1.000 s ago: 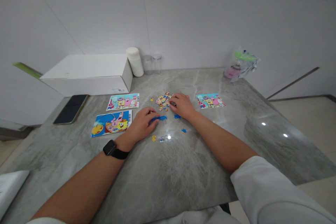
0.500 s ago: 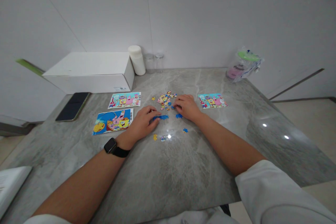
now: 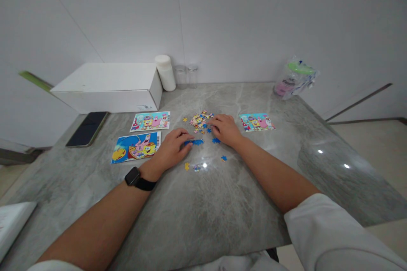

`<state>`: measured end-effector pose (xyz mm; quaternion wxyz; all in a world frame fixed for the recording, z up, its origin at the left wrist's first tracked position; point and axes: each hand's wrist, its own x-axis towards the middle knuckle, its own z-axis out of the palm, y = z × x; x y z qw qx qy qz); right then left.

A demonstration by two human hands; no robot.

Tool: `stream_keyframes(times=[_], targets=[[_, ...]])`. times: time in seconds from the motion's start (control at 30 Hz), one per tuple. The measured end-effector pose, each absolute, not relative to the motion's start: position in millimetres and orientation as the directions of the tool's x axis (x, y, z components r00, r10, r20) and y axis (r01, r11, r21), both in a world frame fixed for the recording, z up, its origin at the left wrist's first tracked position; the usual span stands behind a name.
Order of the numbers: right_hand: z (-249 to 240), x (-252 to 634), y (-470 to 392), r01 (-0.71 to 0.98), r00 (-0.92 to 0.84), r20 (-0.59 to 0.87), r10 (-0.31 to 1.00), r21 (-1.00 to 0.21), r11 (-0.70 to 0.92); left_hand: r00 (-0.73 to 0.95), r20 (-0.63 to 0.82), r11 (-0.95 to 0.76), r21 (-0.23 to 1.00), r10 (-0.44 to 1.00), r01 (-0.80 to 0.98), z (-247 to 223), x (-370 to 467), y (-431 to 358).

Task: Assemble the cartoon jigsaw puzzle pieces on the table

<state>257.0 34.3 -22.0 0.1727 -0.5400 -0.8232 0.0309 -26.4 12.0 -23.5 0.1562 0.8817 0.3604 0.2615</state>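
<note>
My left hand (image 3: 173,146) rests on the table, its thumb and index finger on either side of a joined strip of blue puzzle pieces (image 3: 198,142). The fingers of my right hand (image 3: 225,128) are stretched toward the right side of a pile of mixed puzzle pieces (image 3: 197,121), the index fingertip at its edge. A small blue piece (image 3: 209,130) lies just below that fingertip. Closer to me are blue pieces (image 3: 216,140), another blue piece (image 3: 224,158), a yellow piece (image 3: 187,166) and a multicoloured piece (image 3: 196,168).
Cartoon picture cards lie at left (image 3: 150,121) and right (image 3: 257,122), with a blue cartoon packet (image 3: 136,147) nearer. Around them are a phone (image 3: 87,129), white box (image 3: 104,99), white bottle (image 3: 165,74), clear jars (image 3: 192,77) and a plastic-wrapped cup (image 3: 291,81).
My right fingers have moved slightly up to the pile and are straighter. The small blue piece beneath them now shows more fully. My left hand stays at the blue strip.
</note>
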Motion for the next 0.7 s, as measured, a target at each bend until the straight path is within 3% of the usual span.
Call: stream_keyframes(times=[0.5, 0.7], targets=[[-25.3, 262.7, 39.3, 0.912, -0.292, 0.253, 0.922, -0.218, 0.349, 0.601, 0.345, -0.69, 0.445, 0.721, 0.571, -24.7, -26.9, 11.4], [-22.6, 261.3, 37.4, 0.922, -0.267, 0.243, 0.933, -0.216, 0.32, 0.471, 0.378, -0.603, 0.471, 0.797, 0.643, -3.5, -27.8, 11.3]])
